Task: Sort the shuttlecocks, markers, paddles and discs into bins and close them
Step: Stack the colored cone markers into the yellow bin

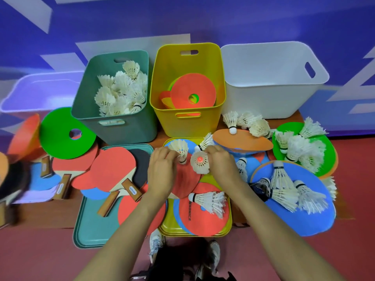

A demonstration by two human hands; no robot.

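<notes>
My left hand [161, 169] grips a white shuttlecock [180, 148] over the yellow lid [228, 230]. My right hand [220, 161] holds two shuttlecocks: one [200, 162] with its skirt facing me, another [206, 142] sticking up behind the fingers. The teal bin [113, 126] at the back holds several shuttlecocks. The yellow bin [188, 122] holds flat discs, a red one [192, 89] on top. The white bin [269, 102] shows nothing inside. Red paddles [113, 169] lie on the teal lid [91, 226] to the left.
Loose shuttlecocks lie on a blue disc [304, 220], on a green disc [288, 128] and behind an orange disc [243, 141] at the right. A green disc [56, 134] leans at the left. A lilac bin [40, 92] stands far left. My shoes [156, 242] are below the table edge.
</notes>
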